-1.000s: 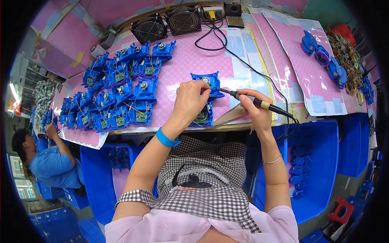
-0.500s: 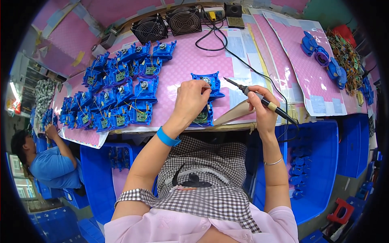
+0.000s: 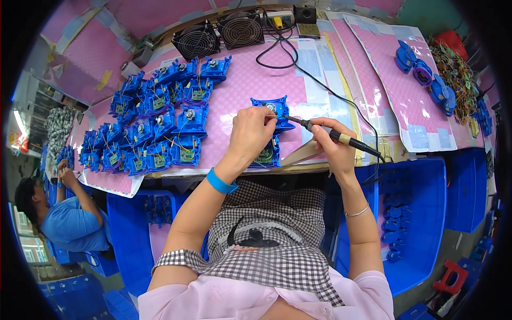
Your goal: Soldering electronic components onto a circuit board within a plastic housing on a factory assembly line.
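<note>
"Hands first: what has each got hold of?"

"The left hand (image 3: 253, 128) is closed in a pinch at the blue housing (image 3: 283, 109), apparently to steady it; whether a fine wire sits between its fingertips, I can't quite tell. The right hand (image 3: 335, 146) curls closed around a soldering iron (image 3: 345, 140), pen-fashion, a grip that probably spares the fingers the slim metal tip."

"And where does the housing sit?"

"On the table (image 3: 221, 109), right before the person, with a second housing (image 3: 276, 152) nearer the edge. Both look like glossy moulded plastic; the farther carries a round metallic part, the nearer a green board. Leftward, similar housings (image 3: 190, 118) crowd in rows on smooth pink sheeting (image 3: 242, 64)."
</note>
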